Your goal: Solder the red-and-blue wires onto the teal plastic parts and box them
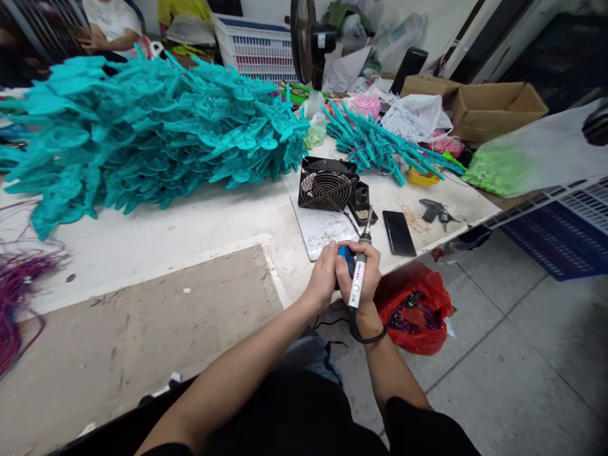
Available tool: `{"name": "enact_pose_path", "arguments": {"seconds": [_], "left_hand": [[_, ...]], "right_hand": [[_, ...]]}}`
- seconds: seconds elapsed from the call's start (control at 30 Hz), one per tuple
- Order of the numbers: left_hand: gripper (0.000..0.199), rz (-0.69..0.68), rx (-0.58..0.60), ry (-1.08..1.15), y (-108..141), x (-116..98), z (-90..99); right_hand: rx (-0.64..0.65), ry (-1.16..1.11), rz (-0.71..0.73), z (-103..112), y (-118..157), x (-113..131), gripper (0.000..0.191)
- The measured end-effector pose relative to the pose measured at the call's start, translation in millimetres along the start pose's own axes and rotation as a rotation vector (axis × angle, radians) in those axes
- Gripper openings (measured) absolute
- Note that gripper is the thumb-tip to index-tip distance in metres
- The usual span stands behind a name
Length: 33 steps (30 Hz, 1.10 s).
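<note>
Black shirt [285,411] is closest to the cam, w/ both bare forearms reaching out to the near edge of the tabletop [228,212]. Fingers: R hand [370,269] is curled round a soldering iron [356,288], thumb side pressed up against a small blue object [346,258] btwn the hands; L hand [323,275] is closed on the blue thing's other side, fingers bent, not spread. Can't tell exactly what the lower fingertips do, they're hidden. Iron's metal tip points up & away, prob so the hot end stays off skin, and its cord [361,339] hangs in a loop by the R wrist, which imo keeps it out from under the tip. Just past that, the iron stand [361,199] sits beside the black fan [327,183] at the far end of a pale board [316,237], prob for easy parking & fumes. Phone [399,233] lies by the near edge, toward the right corner; cutters [437,212] are further right. Big turquoise pile [166,126] runs along the far left edge, fwiw.
</note>
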<state>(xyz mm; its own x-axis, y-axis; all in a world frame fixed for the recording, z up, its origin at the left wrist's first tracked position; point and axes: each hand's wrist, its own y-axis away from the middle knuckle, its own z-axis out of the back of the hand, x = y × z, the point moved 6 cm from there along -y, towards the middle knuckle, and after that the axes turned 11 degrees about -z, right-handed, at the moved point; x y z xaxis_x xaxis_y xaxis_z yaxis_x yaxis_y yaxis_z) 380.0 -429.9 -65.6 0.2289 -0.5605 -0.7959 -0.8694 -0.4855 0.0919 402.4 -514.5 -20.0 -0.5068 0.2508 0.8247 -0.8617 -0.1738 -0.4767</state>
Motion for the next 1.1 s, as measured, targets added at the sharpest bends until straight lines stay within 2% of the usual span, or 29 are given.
{"name": "enact_pose_path", "arguments": {"seconds": [0.13, 0.3, 0.37, 0.47, 0.57, 0.63, 0.7, 0.77, 0.8, 0.87, 0.93, 1.0, 1.1], "left_hand": [[0.049, 0.033, 0.043, 0.060, 4, 2, 3.4], [0.047, -0.180, 0.024, -0.111, 6, -9, 8.3], [0.046, -0.192, 0.018, -0.129, 7, -9, 6.4], [0.042, -0.092, 0.017, -0.068, 7, -2, 2.3], [0.043, 0.080, -0.023, 0.020, 9, 9, 3.1], [0.051, 0.186, -0.081, 0.085, 10, 16, 8.1], [0.057, 0.220, -0.124, 0.149, 9, 19, 14.8], [0.060, 0.213, -0.095, 0.208, 6, 18, 19.5], [0.061, 0.219, -0.065, 0.227, 6, 18, 21.5], [0.063, 0.242, -0.007, 0.248, 6, 19, 25.9], [0.064, 0.236, 0.018, 0.242, 7, 18, 33.0], [0.069, 0.217, 0.062, 0.213, 7, 17, 39.3], [0.078, 0.194, 0.113, 0.125, 5, 23, 47.6]], "right_hand": [[0.049, -0.068, -0.071, -6, 4, -1, 0.036], [0.053, -0.107, -0.049, -7, 6, 3, 0.037], [0.036, -0.130, -0.060, -4, 7, 1, 0.038], [0.059, -0.042, -0.015, 0, 9, -1, 0.040], [0.096, 0.030, 0.071, 5, 6, 5, 0.037], [0.016, -0.018, 0.061, 16, -3, 6, 0.026], [-0.131, -0.054, 0.032, 31, -17, 1, 0.018], [-0.221, -0.004, 0.048, 44, -34, -11, 0.022], [-0.217, 0.045, 0.068, 48, -43, -21, 0.026], [-0.153, 0.192, 0.066, 53, -61, -49, 0.030], [-0.114, 0.311, -0.004, 59, -78, -85, 0.030], [-0.073, 0.325, -0.052, 61, -92, -115, 0.033], [-0.020, 0.236, -0.075, 57, -105, -145, 0.038]]}}
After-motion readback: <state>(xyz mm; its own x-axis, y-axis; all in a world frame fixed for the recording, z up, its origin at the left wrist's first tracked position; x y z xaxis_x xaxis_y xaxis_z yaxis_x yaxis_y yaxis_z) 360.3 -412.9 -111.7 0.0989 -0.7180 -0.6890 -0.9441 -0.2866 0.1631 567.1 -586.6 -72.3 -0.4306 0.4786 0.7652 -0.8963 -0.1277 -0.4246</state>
